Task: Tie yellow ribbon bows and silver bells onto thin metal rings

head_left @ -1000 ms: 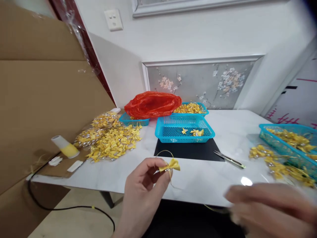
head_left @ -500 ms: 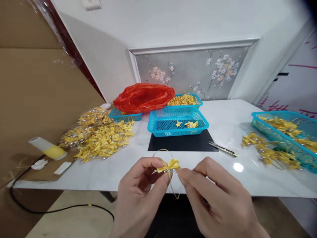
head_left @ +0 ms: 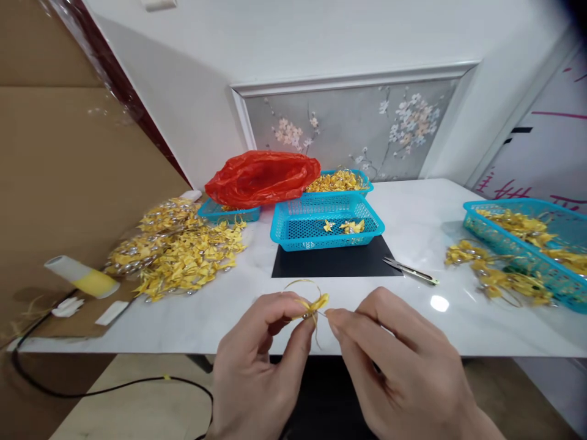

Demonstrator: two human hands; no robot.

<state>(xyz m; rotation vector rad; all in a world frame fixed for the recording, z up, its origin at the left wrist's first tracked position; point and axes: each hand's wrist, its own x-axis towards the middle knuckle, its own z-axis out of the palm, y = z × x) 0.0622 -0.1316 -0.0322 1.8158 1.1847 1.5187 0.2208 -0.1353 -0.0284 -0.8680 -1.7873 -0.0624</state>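
Note:
My left hand point(head_left: 261, 360) pinches a small yellow ribbon bow point(head_left: 315, 304) with a thin gold thread loop, held just over the near edge of the white marble table point(head_left: 413, 330). My right hand point(head_left: 403, 366) meets it from the right, thumb and forefinger closed on the thread end at the bow's centre. Beyond the hands, a blue mesh basket point(head_left: 284, 229) holding a few finished bows stands on a black mat point(head_left: 334, 266). Small thread snips point(head_left: 410, 272) lie to the right of the mat.
A heap of yellow bows point(head_left: 178, 253) covers the table's left part. A red plastic bag point(head_left: 263, 177) lies over another blue basket, and a third basket of bows point(head_left: 342, 180) stands behind. At the right is a basket point(head_left: 532, 238) with loose bows beside it. Cardboard point(head_left: 68, 183) and a glue bottle point(head_left: 80, 276) are at left.
My right hand came up from the lower right and took hold of the thread at the bow. The bow has turned more edge-on between my fingers. The view dropped slightly.

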